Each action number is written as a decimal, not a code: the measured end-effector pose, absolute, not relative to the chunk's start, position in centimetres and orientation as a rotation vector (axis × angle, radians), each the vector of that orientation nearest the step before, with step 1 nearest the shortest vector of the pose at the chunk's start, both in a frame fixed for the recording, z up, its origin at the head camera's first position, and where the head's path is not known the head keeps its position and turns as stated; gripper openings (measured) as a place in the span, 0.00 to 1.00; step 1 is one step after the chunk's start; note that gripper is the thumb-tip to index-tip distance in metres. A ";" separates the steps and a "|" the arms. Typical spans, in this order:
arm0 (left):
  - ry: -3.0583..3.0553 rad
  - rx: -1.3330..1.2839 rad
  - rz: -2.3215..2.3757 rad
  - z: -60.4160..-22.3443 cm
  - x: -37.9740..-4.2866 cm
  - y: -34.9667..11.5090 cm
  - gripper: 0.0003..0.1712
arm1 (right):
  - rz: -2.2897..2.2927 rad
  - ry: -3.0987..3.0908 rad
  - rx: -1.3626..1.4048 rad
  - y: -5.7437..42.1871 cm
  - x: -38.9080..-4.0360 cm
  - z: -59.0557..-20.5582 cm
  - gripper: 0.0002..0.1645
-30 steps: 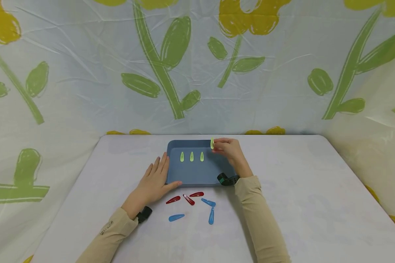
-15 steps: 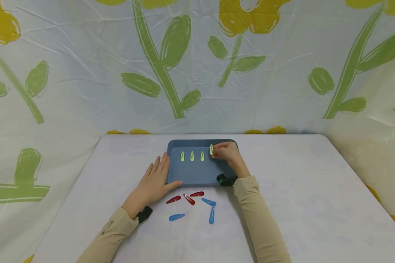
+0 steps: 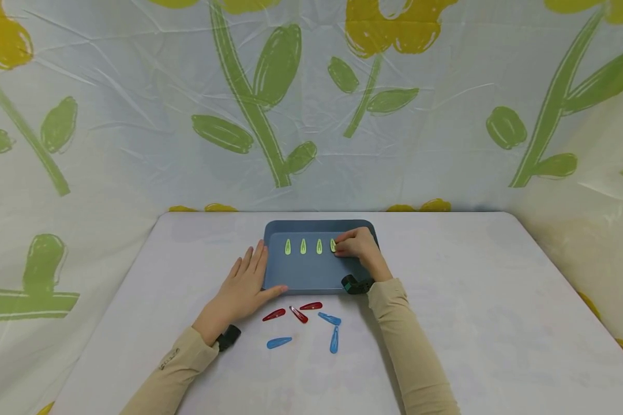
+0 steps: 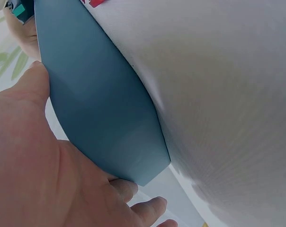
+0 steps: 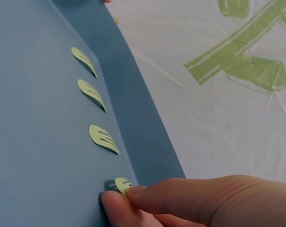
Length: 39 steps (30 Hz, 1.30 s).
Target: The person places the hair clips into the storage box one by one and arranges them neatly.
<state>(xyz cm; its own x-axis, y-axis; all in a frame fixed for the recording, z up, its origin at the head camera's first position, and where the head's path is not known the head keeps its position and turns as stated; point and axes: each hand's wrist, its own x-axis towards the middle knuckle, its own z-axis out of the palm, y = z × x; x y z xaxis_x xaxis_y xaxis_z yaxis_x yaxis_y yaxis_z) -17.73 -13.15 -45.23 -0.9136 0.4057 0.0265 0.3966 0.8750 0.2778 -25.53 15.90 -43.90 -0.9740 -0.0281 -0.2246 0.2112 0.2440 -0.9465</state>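
Observation:
My right hand pinches a light green snap hair clip between thumb and fingertip, low over the floor of the blue-grey tray. To its left in the tray lie three more green clips in a row: a near one, a middle one and a far one, all upright in the head view. My left hand rests with spread, straight fingers against the tray's left side, its thumb at the front corner. In the left wrist view that hand touches the tray's wall.
In front of the tray, red hair clips lie on the white table. Blue clips lie nearer me, one to the left and another to the right. A flower-printed curtain hangs behind the table.
My right hand has come down and toward me with the green clip, from above the tray's back rim to the row's right end. The left hand has stayed put.

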 end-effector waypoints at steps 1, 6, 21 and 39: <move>3.009 0.642 0.431 -45.2 -17.7 -13.1 0.63 | -1.806 2.320 0.171 15.9 -25.5 -43.9 0.12; 3.008 0.634 0.423 -45.3 -17.8 -13.1 0.63 | -1.768 2.352 0.181 16.1 -25.5 -43.9 0.12; 2.999 0.636 0.419 -45.1 -17.7 -13.1 0.64 | -1.672 2.402 0.216 16.0 -25.4 -43.6 0.12; 3.005 0.632 0.412 -44.8 -17.6 -13.0 0.64 | -1.676 2.398 0.194 16.0 -25.6 -44.0 0.10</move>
<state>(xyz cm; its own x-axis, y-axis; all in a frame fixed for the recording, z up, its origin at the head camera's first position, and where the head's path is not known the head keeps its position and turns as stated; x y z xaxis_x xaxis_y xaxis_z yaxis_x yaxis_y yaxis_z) -17.65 -12.97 -44.77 -0.9159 0.4013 0.0122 0.3898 0.8814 0.2667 -25.59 16.04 -43.97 -0.9695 -0.0119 -0.2447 0.2257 0.3452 -0.9110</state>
